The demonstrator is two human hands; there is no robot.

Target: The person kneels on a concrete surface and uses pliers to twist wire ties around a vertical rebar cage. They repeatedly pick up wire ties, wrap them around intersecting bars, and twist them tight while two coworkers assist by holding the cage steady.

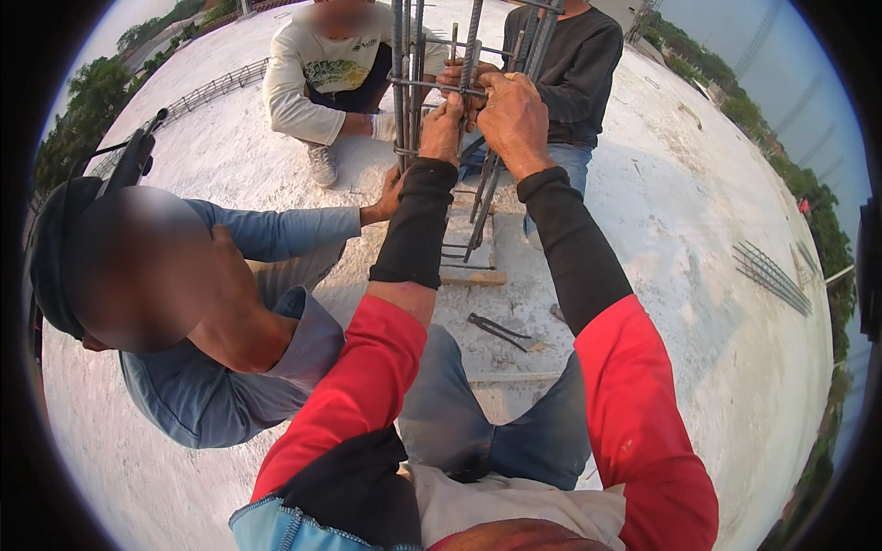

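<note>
**Two hands closed on a rebar cage, up on a concrete roof**

Nearest the camera are the person's own arms, red sleeves over black under-sleeves, reaching up and away from bent knees in jeans. Past them spreads the pale concrete roof (698, 275), the largest thing in view, with trees beyond its edge.

Standing upright from the roof is the rebar cage (409, 55): several long ribbed steel bars bound by thin horizontal ties. It looks heavy and stiff; the ribbing should give good purchase but will be rough on bare skin. Judging by its height, it is best held on the vertical bars just beside a tie, where the frame is most rigid.

Three other people crouch round it: one in blue (230, 367) at left with a hand at the cage's lower part, one in a pale shirt (312, 73), one in a dark shirt (574, 73).

The right hand (514, 119) is closed over a horizontal tie where it meets a bar. The left hand (444, 129) grips just beside it, fingers curled at the same joint; whether it holds wire I cannot tell.

A pair of pincers (499, 331) lies on the roof between the knees.
</note>
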